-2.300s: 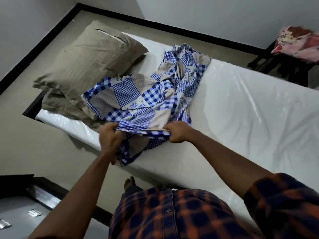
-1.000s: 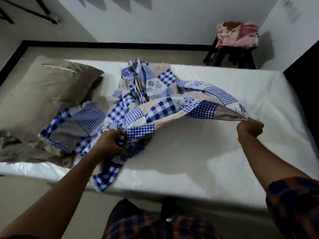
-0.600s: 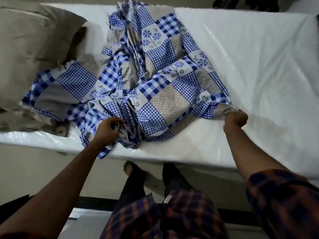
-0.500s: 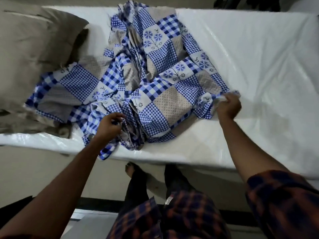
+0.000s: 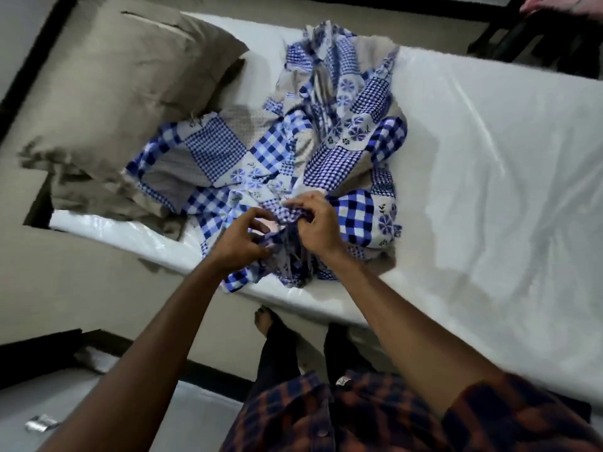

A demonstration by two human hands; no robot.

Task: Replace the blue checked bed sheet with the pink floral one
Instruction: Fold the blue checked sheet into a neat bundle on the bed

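The blue checked bed sheet (image 5: 329,132) lies bunched in a heap on the left half of the bare white mattress (image 5: 489,164), one end trailing over the near edge. My left hand (image 5: 241,239) and my right hand (image 5: 318,223) are close together at the near edge, both gripping gathered folds of the sheet. A corner of the pink floral sheet (image 5: 564,3) shows at the top right, on a dark stool (image 5: 528,40) behind the bed.
Two beige pillows (image 5: 130,79) are stacked at the left end of the mattress. The mattress sits low on a tan floor (image 5: 81,275). My feet and dark trousers stand against the near edge. A grey surface (image 5: 65,406) lies at the bottom left.
My right hand has carried the sheet's far corner leftward to meet my left hand, folding the spread cloth into a tighter bunch. The view has swung so the pillows show more.
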